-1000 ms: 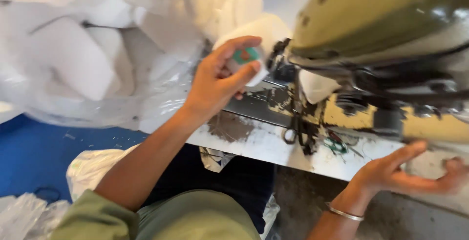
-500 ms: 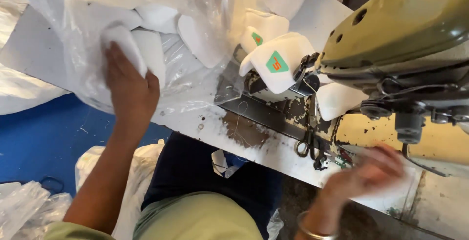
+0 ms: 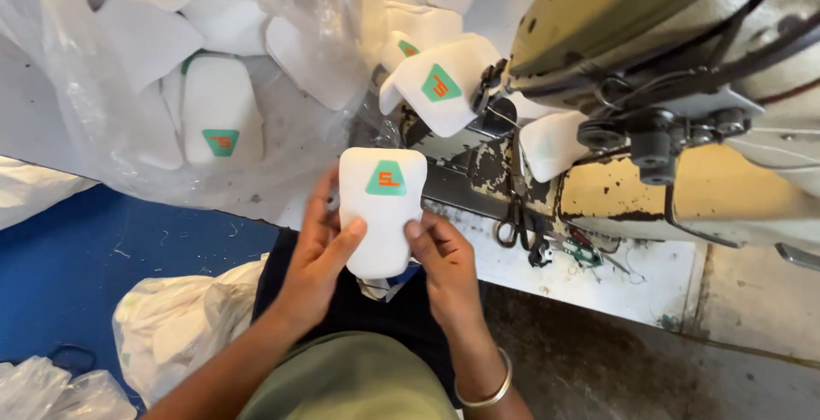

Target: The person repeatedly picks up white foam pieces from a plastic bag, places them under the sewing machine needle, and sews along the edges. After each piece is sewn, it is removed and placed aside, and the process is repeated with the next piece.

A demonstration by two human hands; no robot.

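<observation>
White foam tongue piece held in both hands, just in front of the sewing machine.

The piece stands with its long axis running away from the person, its green trapezoid patch at the far end. The left hand clasps the left edge, thumb laid across the face; the right hand pinches the lower right edge, the nearer hand to the machine. Scissors lie right of the piece; a clear plastic bag of like pieces lies to its left.
</observation>
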